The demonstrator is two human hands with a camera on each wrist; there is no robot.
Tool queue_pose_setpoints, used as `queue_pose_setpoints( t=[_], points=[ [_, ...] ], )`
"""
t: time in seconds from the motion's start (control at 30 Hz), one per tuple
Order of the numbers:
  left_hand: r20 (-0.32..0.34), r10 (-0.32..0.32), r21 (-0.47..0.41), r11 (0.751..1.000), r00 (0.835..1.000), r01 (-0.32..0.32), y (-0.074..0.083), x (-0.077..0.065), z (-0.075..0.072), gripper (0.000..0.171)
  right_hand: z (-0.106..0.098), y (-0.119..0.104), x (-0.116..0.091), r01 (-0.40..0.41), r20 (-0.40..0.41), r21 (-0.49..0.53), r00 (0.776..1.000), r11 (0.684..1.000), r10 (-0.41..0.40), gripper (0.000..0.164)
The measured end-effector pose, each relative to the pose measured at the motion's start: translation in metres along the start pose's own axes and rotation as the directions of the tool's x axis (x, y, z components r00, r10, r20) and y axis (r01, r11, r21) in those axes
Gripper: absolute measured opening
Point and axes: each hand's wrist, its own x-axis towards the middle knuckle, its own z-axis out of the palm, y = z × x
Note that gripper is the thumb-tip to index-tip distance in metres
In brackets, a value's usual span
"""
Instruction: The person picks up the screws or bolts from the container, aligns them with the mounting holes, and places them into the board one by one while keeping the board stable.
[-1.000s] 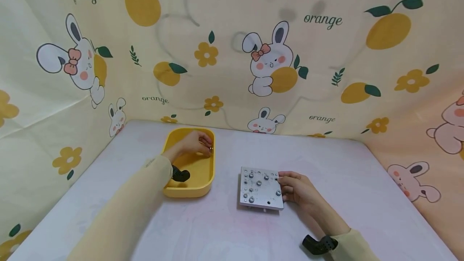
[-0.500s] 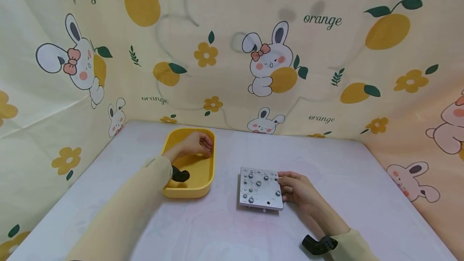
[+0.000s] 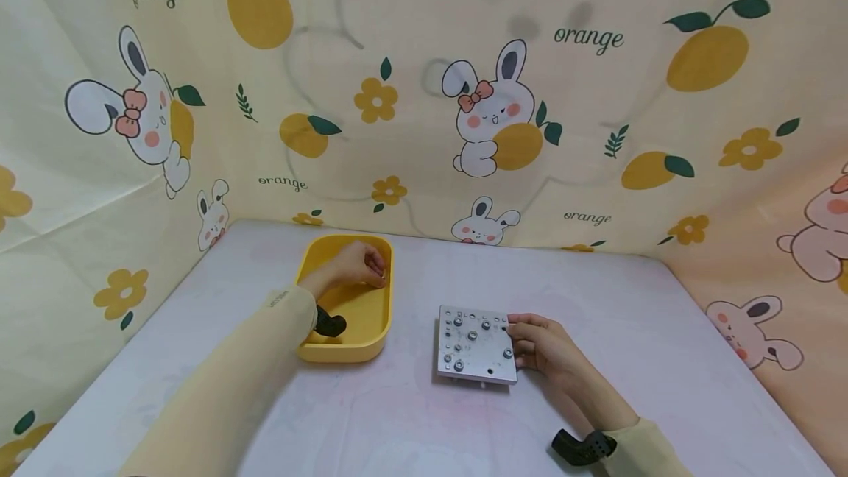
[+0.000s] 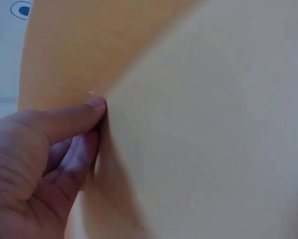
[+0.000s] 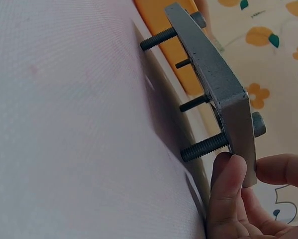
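My left hand [image 3: 358, 265] reaches into the yellow tray [image 3: 364, 352], near its right wall. Thumb and fingertips meet there on a small metal piece [image 4: 99, 128], mostly hidden by the fingers, so its kind cannot be told. A square silver metal plate [image 3: 490, 355] with holes and several bolts is held by its right edge in my right hand [image 3: 550, 352]. From the right wrist view, the plate is raised off the table, and threaded bolt shanks [image 5: 206, 147] stick out underneath. Thumb and fingers pinch the plate's corner.
The tray stands left of the plate on a white-covered table [image 3: 397, 418]. A cloth [image 3: 411, 20] printed with rabbits and oranges hangs behind and along both sides. Black wrist straps [image 3: 583, 447] sit on both wrists.
My left fingers have shifted slightly within the tray, drawing a little back from its right wall; the glint at the fingertips has become smaller. The right hand and plate stay still.
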Motion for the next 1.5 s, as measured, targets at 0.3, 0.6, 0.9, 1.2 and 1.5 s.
queue_pose_setpoints(
  t=[0.3, 0.6, 0.9, 1.2, 1.5],
  points=[
    [0.051, 0.034, -0.007, 0.999, 0.998, -0.034, -0.001, -0.001, -0.001, 0.019, 0.0, 0.0, 0.002, -0.005, -0.003, 0.011, 1.0, 1.0, 0.005, 0.04],
    [0.071, 0.061, -0.135, 0.99, 0.996, -0.051, -0.004, -0.004, -0.015, 0.022, 0.0, 0.0, 0.002, 0.001, -0.005, 0.009, 1.0, 1.0, -0.001, 0.04],
    [-0.133, 0.099, -0.448, 0.882, 0.986, -0.149, 0.028, -0.019, -0.024, 0.025, -0.001, 0.001, 0.0, 0.009, 0.012, 0.008, 1.0, 1.0, -0.009, 0.04],
    [-0.246, 0.217, -0.629, 0.706, 0.945, -0.325, 0.081, -0.055, -0.004, 0.027, -0.002, 0.0, 0.0, 0.007, 0.018, 0.009, 1.0, 1.0, -0.008, 0.04],
    [-0.228, 0.298, -0.568, 0.732, 0.927, -0.375, 0.104, -0.08, 0.037, 0.022, -0.002, 0.001, -0.001, -0.002, 0.017, 0.016, 1.0, 1.0, 0.002, 0.039]
  ],
)
